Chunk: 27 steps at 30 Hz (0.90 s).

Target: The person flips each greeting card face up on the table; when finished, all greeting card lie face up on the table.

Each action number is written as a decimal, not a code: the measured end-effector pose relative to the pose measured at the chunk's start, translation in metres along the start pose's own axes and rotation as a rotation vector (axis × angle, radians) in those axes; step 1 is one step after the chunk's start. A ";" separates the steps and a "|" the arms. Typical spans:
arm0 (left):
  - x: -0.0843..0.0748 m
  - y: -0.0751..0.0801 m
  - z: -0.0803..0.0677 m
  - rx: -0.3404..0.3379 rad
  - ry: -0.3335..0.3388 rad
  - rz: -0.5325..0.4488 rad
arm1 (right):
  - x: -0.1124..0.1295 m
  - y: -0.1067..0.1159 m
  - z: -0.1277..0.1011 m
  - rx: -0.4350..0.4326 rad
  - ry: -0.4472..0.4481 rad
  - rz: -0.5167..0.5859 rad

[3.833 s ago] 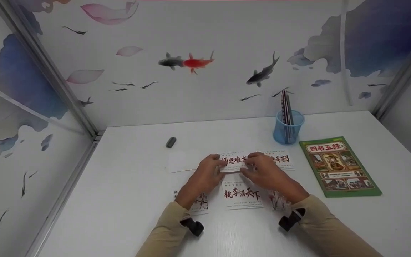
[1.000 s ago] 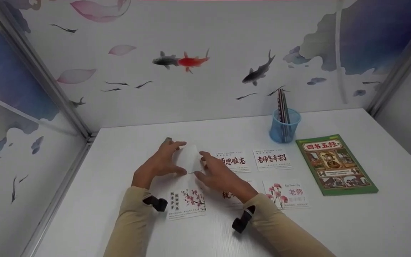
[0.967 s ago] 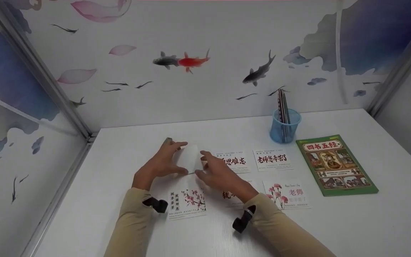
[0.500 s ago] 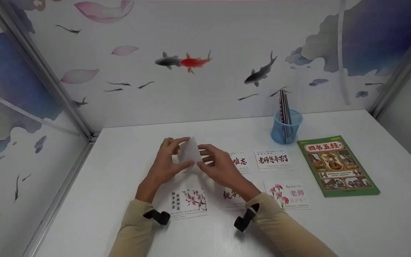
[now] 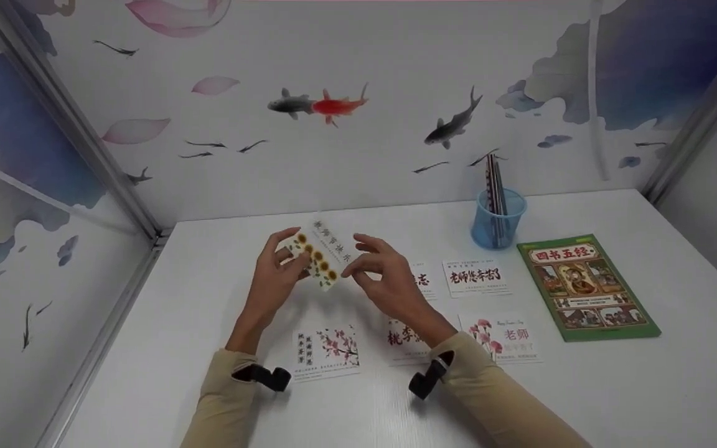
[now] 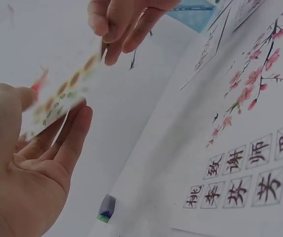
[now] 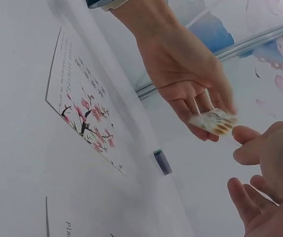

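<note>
Held in the air at centre frame, above the white tabletop (image 5: 582, 386): a small white card printed with sunflowers (image 5: 322, 261), tilted so its picture side faces up. Left hand (image 5: 274, 280) cradling one edge between thumb and fingers; right hand (image 5: 383, 283) pinching the opposite edge, so the card stays lifted. Lying flat below, face up in rows: a plum-blossom card (image 5: 326, 351) and a calligraphy card (image 5: 475, 277). At right, a blue cup of pencils (image 5: 498, 218) and a green book (image 5: 587, 287).
</note>
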State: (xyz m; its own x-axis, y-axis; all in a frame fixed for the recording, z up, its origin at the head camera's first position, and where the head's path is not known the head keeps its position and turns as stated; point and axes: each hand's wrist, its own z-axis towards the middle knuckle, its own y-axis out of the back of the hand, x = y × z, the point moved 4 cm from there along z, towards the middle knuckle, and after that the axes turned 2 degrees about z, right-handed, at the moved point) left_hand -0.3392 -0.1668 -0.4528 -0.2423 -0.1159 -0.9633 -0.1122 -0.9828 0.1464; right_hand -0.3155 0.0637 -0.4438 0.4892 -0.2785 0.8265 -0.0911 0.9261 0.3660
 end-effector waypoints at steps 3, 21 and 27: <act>0.005 -0.001 -0.002 0.052 0.014 -0.068 | -0.002 0.001 -0.001 -0.004 -0.041 0.051; 0.017 -0.009 -0.012 0.146 0.151 -0.024 | -0.003 -0.012 -0.008 0.169 -0.124 -0.039; 0.016 -0.011 -0.014 0.135 0.118 0.332 | -0.003 -0.020 -0.014 0.276 -0.171 -0.140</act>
State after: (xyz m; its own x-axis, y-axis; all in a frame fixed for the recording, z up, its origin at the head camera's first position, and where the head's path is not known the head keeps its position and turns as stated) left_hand -0.3282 -0.1600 -0.4729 -0.1751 -0.4484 -0.8765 -0.1744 -0.8620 0.4759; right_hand -0.3035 0.0495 -0.4599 0.3636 -0.4584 0.8110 -0.2758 0.7785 0.5637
